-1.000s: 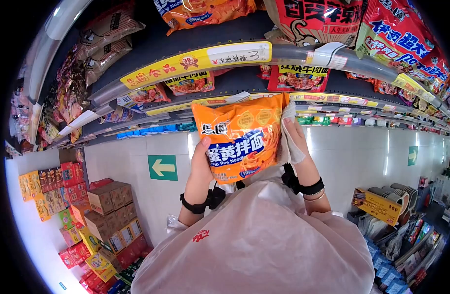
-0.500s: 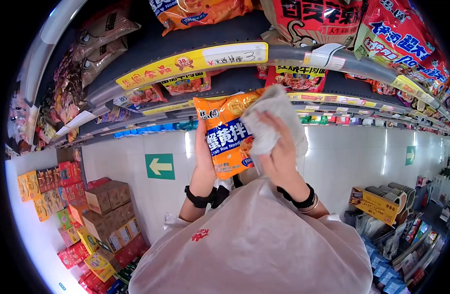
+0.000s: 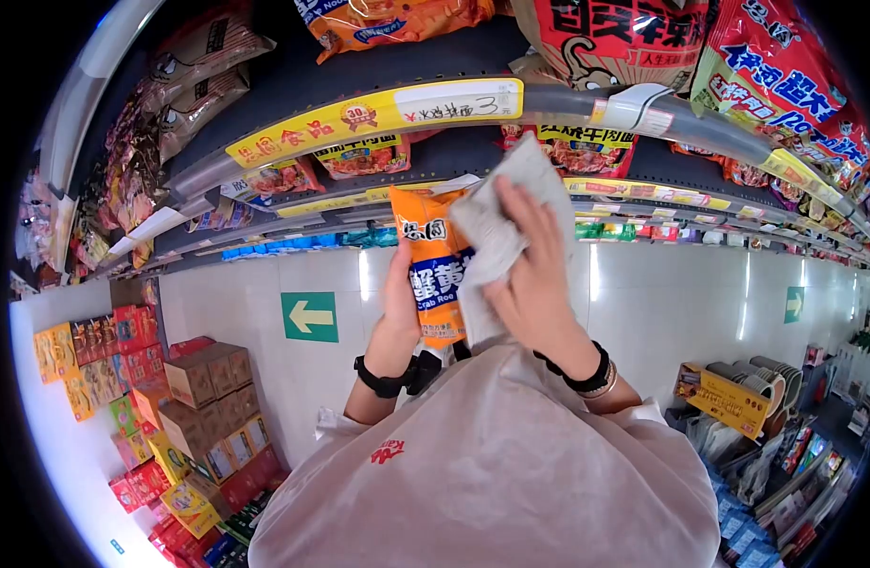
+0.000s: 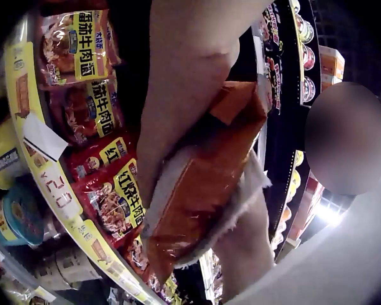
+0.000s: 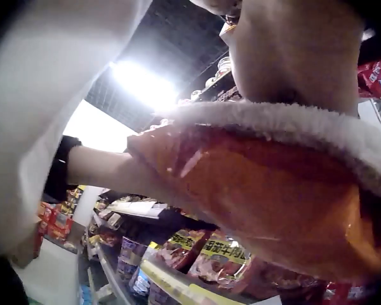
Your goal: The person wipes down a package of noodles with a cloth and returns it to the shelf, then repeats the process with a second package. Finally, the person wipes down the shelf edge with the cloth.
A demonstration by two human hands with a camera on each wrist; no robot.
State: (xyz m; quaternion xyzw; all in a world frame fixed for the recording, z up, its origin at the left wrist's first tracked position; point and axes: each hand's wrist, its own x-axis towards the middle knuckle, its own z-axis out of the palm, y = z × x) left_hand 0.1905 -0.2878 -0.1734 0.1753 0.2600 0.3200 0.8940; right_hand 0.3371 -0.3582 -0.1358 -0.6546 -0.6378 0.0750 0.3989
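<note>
An orange packet of crab roe noodles (image 3: 439, 284) is held upright in front of the shelves. My left hand (image 3: 393, 308) grips its left edge, thumb on the front. My right hand (image 3: 537, 284) holds a pale grey cloth (image 3: 487, 222) against the front, hiding the packet's right half in the head view. From the left wrist view, the packet's plain orange back (image 4: 200, 197) shows, with cloth along its edges. Fluffy cloth (image 5: 273, 121) lies between the packet and my right hand (image 5: 295, 57) in the right wrist view.
Ahead is a curved shelf edge with a yellow price strip (image 3: 373, 121). Red noodle packets (image 3: 586, 151) sit on the shelf below it; a large red bag (image 3: 615, 43) stands above. Cardboard cartons (image 3: 208, 379) are stacked at left, and a yellow box (image 3: 724, 399) is at right.
My right hand has brought the cloth from the packet's right edge leftward across its front and a little upward. The packet has turned and shows less of its face. My left hand keeps its grip.
</note>
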